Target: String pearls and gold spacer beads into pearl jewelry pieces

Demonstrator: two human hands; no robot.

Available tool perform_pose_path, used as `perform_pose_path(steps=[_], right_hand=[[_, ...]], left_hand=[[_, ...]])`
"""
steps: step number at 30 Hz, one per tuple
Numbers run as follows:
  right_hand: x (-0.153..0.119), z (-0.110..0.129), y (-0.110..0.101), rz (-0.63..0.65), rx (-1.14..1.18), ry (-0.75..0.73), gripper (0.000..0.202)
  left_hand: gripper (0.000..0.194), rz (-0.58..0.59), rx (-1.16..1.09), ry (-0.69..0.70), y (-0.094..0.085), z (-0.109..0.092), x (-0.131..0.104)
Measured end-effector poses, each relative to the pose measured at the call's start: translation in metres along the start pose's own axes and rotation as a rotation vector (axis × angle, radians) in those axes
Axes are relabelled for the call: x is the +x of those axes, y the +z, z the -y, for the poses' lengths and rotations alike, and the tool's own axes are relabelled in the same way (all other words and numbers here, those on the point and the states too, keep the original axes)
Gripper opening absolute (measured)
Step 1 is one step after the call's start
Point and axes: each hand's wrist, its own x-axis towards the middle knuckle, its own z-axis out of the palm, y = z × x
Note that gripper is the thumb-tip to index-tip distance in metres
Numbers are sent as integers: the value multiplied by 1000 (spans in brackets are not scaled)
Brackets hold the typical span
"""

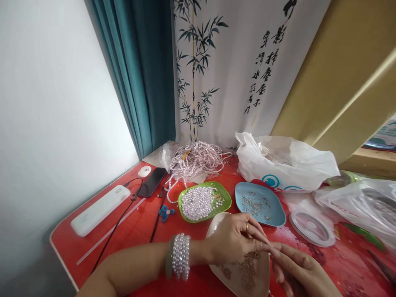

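Observation:
My left hand [236, 239] reaches across a pale tray [227, 272] that holds small metallic bits, its thumb and fingers pinched together. At the tray's right edge my right hand [295, 268] meets it, fingertips pressed close to the left ones. Whatever sits between the fingertips is too small to make out. A beaded bracelet [181, 256] wraps my left wrist. Just beyond the hands are a green tray [228, 201] of loose pearly beads with some gold pieces, and a blue tray [275, 206] with scattered small metal pins.
Tangled bead strands [201, 159] lie at the back. A white plastic bag [287, 165] stands back right, with a round clear lid [312, 228] before it. On the left are a phone [152, 181], a white power bank [100, 210] with a cable, and a blue flower-shaped item [166, 213].

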Motion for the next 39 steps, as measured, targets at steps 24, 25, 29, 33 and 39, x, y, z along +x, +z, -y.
perform_pose_path(steps=[24, 25, 29, 33, 39], right_hand=[[-24, 20, 8, -35, -668, -542, 22], [-27, 21, 10, -57, -735, -581, 23], [-34, 23, 17, -143, -914, -676, 16], [-36, 22, 19, -331, -1100, -758, 16], [-39, 24, 21, -273, -874, -640, 19]], left_hand=[[11, 78, -266, -111, 2, -12, -1], [11, 71, -245, -102, 2, -12, -1], [11, 42, -182, -95, 4, -11, -2], [13, 58, -229, -210, 6, -8, -3], [17, 70, -382, -327, 12, -3, -6]])
